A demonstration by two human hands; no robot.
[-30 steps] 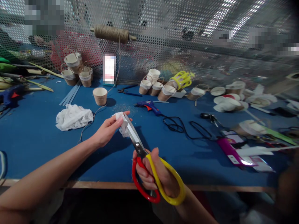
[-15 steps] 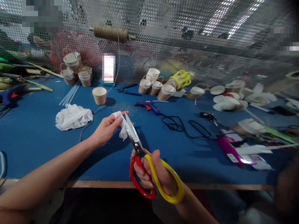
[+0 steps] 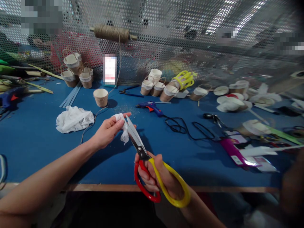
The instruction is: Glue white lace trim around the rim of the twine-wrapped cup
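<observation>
Between thumb and fingers, my left hand (image 3: 109, 128) pinches a small piece of white lace fabric (image 3: 124, 134) above the blue table. My right hand (image 3: 163, 177) grips a pair of scissors (image 3: 139, 147) with one red and one yellow handle. Their blades point up and left, slightly parted, with the tips beside the fabric and the left fingers. A heap of white lace (image 3: 74, 119) lies left of my left hand. Behind it stands a paper cup wrapped in twine (image 3: 101, 98), from which a strand runs up to the twine spool (image 3: 111, 33).
A blue glue gun (image 3: 150, 107) with a black cord lies beyond my hands, near pliers (image 3: 130, 93). Trimmed cups stand at back left (image 3: 85, 79) and centre (image 3: 169, 92). Cluttered scraps and a purple packet (image 3: 234, 152) lie at right. A perforated metal screen (image 3: 142, 60) rises behind.
My right hand and the scissors have shifted slightly right, and the blades have moved a little off the fabric. My left hand keeps its hold, almost still.
</observation>
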